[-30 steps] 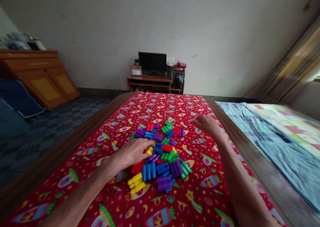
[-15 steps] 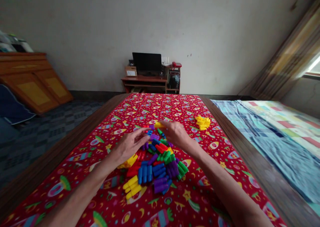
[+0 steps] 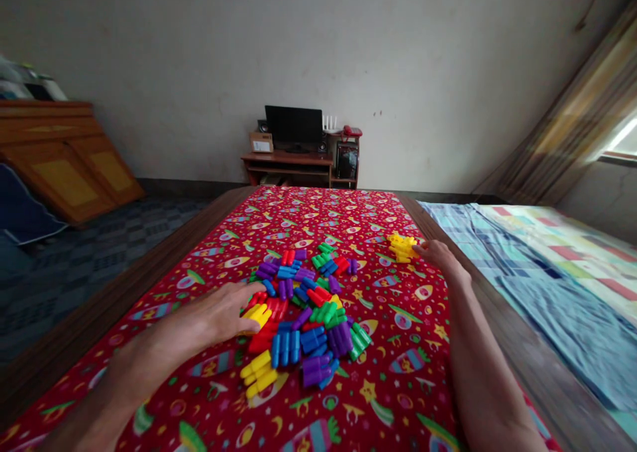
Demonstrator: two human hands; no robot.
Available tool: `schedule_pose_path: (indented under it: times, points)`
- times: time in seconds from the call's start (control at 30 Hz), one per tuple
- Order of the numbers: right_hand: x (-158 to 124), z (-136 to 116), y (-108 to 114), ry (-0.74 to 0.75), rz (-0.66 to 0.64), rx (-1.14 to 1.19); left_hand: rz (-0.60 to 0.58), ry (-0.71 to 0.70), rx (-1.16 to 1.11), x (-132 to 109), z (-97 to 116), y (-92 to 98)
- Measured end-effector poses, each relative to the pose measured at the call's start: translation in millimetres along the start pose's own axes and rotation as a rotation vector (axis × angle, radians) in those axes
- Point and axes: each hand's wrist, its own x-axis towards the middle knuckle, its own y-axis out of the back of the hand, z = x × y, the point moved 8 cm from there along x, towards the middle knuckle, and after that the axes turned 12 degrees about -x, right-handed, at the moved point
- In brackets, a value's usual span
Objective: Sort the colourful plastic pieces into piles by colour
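Over at the right of the cloth, my right hand (image 3: pixel 438 254) has its fingertips closed at the edge of a small pile of yellow building blocks (image 3: pixel 401 247). The block in its fingers merges with the pile. My left hand (image 3: pixel 233 311) is at the left side of a loose heap of blocks, thumb and fingers apart around a yellow block (image 3: pixel 259 314). Whether it presses on that block is hard to see. Blue blocks (image 3: pixel 286 348), purple blocks (image 3: pixel 340 338), green blocks (image 3: pixel 360 341) and red blocks (image 3: pixel 318 297) make up the heap, several overlapping.
A red patterned cloth (image 3: pixel 328 216) covers the table, leaving its dark wooden border (image 3: pixel 199 229) exposed. Another yellow block (image 3: pixel 259 374) lies at the heap's near left. A bed (image 3: pixel 562 306) adjoins the right side. Beyond the table stands a desk (image 3: pixel 288 162) with a monitor (image 3: pixel 293 127).
My right hand has moved right from above the heap to the yellow pile, carrying a yellow block. My left hand has drawn back left and down to the yellow block beside the heap.
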Motion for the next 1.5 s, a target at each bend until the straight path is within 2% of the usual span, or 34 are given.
schedule_pose_path:
  times: [0.13, 0.23, 0.3, 0.37, 0.43, 0.5, 0.57, 0.63, 0.7, 0.77, 0.8, 0.87, 0.93, 1.0, 1.07, 1.13, 1.23, 1.33, 1.5]
  points:
    - [-2.7, -0.2, 7.6, -0.056, 0.081, -0.004, -0.118, -0.07, 0.045, -0.1, 30.0, -20.1]
    - [-7.4, -4.5, 18.1, -0.085, 0.085, -0.049, -0.172, -0.119, 0.032, 2.8, 47.0, -22.1]
    - [-13.3, -14.9, 33.2, -0.08, 0.126, -0.091, -0.135, -0.121, 0.001, 8.5, 51.9, -13.3]
    - [-23.1, -38.8, 52.7, -0.012, 0.213, -0.094, -0.025, -0.109, -0.082, 16.3, 54.0, 2.0]
    - [-39.0, -78.3, 69.1, 0.15, 0.304, -0.023, 0.084, -0.1, -0.261, 23.2, 55.2, 14.0]
    - [-64.4, -130.0, 76.2, 0.426, 0.344, 0.132, 0.119, -0.084, -0.542, 29.0, 55.5, 13.5]
    - [-100.5, -184.5, 71.4, 0.782, 0.277, 0.325, 0.109, -0.053, -0.85, 33.5, 55.7, 2.5]
    - [-137.1, -225.7, 59.5, 1.051, 0.161, 0.453, 0.119, -0.029, -1.082, 36.2, 56.3, -9.4]
    - [-162.3, -250.4, 46.4, 1.199, 0.066, 0.487, 0.137, -0.031, -1.187, 37.6, 58.5, -15.8]
    - [-166.2, -257.6, 39.3, 1.206, 0.054, 0.443, 0.149, -0.053, -1.164, 37.6, 60.6, -13.7]
    - [-158.6, -253.8, 39.8, 1.153, 0.089, 0.413, 0.146, -0.07, -1.096, 36.7, 60.9, -10.0]
    - [-127.3, -229.9, 49.5, 0.947, 0.229, 0.371, 0.121, -0.097, -0.833, 32.6, 56.3, -1.0]
    - [-87.2, -184.8, 64.6, 0.651, 0.412, 0.356, 0.084, -0.101, -0.471, 25.6, 41.0, 5.1]
    - [-52.7, -129.3, 73.0, 0.346, 0.561, 0.293, 0.084, -0.077, -0.17, 17.9, 15.9, 8.9]
    - [-28.6, -76.5, 69.0, 0.093, 0.611, 0.222, 0.094, -0.05, -0.004, 12.4, -7.8, 8.6]
    - [-14.9, -38.7, 56.4, -0.039, 0.594, 0.16, 0.07, -0.06, 0.052, 11.1, -18.6, 2.9]
    - [-5.7, -11.1, 30.4, -0.108, 0.484, 0.116, 0.015, -0.083, 0.056, 13.2, -12.4, -8.0]
    - [-3.3, -12.6, 12.9, -0.064, 0.372, 0.148, -0.005, -0.058, 0.069, 13.6, -1.7, -15.0]
    - [-6.7, -25.6, 18.5, 0.0, 0.358, 0.211, -0.039, -0.077, 0.059, 8.9, 1.6, -24.3]
